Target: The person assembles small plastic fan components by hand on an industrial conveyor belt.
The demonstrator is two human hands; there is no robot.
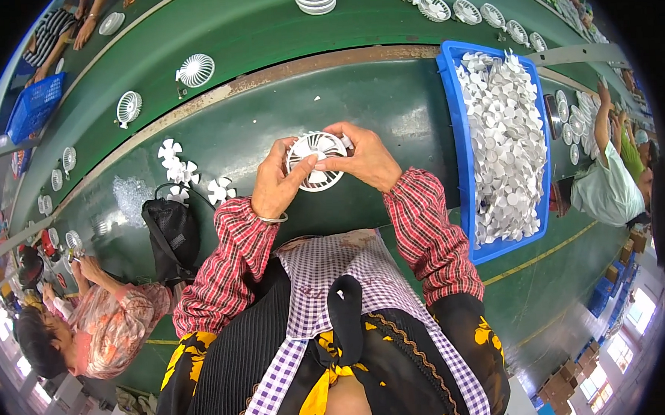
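Between my two hands, over the green bench, I hold a round white fan housing (323, 179) with a slotted grille and fan blades showing behind it. My left hand (277, 182) grips its left rim, thumb laid on the grille near the hub. On the right rim my right hand (369, 159) is closed, its thumb also reaching toward the middle. A small white part (347, 142) sticks out at the upper right of the housing, partly covered by my right fingers. Several loose white fan blades (180, 172) lie left of my left hand.
A blue bin (455, 133) heaped with white fan blades stands at my right. A black drawstring bag (172, 235) and clear plastic pieces (131, 201) lie at left. Beyond a ledge, a green conveyor belt (256, 35) carries white fan units (195, 70). Other people work on both sides.
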